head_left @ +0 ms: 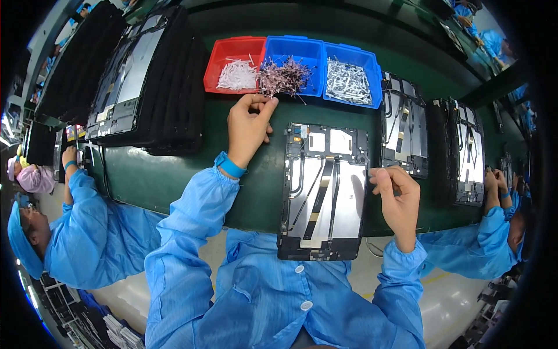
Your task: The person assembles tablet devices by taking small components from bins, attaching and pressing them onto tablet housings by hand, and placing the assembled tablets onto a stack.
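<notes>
Pinching small parts at the blue bin (293, 55), left hand (247, 125); right hand (400, 200) curled beside the open tablet chassis (324, 192).

Three parts bins sit at twelve o'clock: one red bin (234, 64) and two blue bins (296, 55) (354, 72). Three open tablet chassis lie flat: one at centre (324, 192), two toward three o'clock (404, 131) (469, 154).

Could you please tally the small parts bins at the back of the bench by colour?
Red bins: 1, the red bin with white parts
Blue bins: 2, the middle blue bin near the left hand, and the right blue bin with silvery parts
Total: 3
</notes>
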`<state>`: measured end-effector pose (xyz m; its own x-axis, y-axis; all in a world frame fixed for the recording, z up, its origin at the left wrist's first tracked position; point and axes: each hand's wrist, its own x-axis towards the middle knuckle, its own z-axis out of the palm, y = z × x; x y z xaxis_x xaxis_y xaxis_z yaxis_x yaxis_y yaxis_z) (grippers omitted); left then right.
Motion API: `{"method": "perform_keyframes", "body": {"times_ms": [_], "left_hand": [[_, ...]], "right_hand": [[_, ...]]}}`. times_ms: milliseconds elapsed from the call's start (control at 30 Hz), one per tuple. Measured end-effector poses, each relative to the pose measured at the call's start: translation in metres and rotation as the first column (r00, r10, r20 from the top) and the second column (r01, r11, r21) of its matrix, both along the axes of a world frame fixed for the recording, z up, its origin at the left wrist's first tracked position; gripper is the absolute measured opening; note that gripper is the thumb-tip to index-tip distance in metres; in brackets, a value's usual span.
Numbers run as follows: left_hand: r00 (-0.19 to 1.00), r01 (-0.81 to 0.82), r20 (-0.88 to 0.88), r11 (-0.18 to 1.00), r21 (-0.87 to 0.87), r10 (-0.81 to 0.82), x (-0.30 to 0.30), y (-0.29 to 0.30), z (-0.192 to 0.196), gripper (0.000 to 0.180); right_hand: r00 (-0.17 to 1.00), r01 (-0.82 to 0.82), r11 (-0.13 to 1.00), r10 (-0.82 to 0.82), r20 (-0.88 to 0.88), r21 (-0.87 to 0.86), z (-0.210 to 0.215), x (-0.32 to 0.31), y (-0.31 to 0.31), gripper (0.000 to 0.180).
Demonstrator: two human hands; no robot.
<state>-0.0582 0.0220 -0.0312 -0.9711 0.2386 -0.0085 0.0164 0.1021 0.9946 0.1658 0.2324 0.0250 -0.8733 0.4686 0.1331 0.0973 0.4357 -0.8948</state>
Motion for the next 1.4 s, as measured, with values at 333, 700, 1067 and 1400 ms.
{"method": "perform_keyframes", "body": {"times_ms": [333, 700, 1067, 1400], "left_hand": [[0.851, -0.151, -0.525, 0.959, -0.239, 0.004, 0.011, -0.019, -0.008, 0.014], [0.976, -0.092, -0.205, 0.992, -0.086, 0.073, 0.035, -0.039, 0.024, 0.010], [0.932, 0.275, -0.256, 0.961, 0.043, -0.255, 0.082, -0.039, 0.051, 0.009], [0.721, 0.173, -0.621, 0.948, -0.267, -0.307, 0.093, -0.036, 0.050, 0.021]], "right_hand": [[1.000, 0.006, 1.000, -0.006, 0.022, 0.008, 0.000, -0.016, 0.006, 0.023], [0.966, -0.234, 0.863, 0.153, 0.210, 0.448, -0.001, -0.077, 0.013, 0.050], [0.999, -0.025, 0.785, 0.007, 0.033, 0.619, 0.009, -0.074, -0.001, 0.032], [0.868, -0.471, 0.882, 0.468, -0.164, 0.024, 0.016, -0.060, -0.053, 0.014]]}}
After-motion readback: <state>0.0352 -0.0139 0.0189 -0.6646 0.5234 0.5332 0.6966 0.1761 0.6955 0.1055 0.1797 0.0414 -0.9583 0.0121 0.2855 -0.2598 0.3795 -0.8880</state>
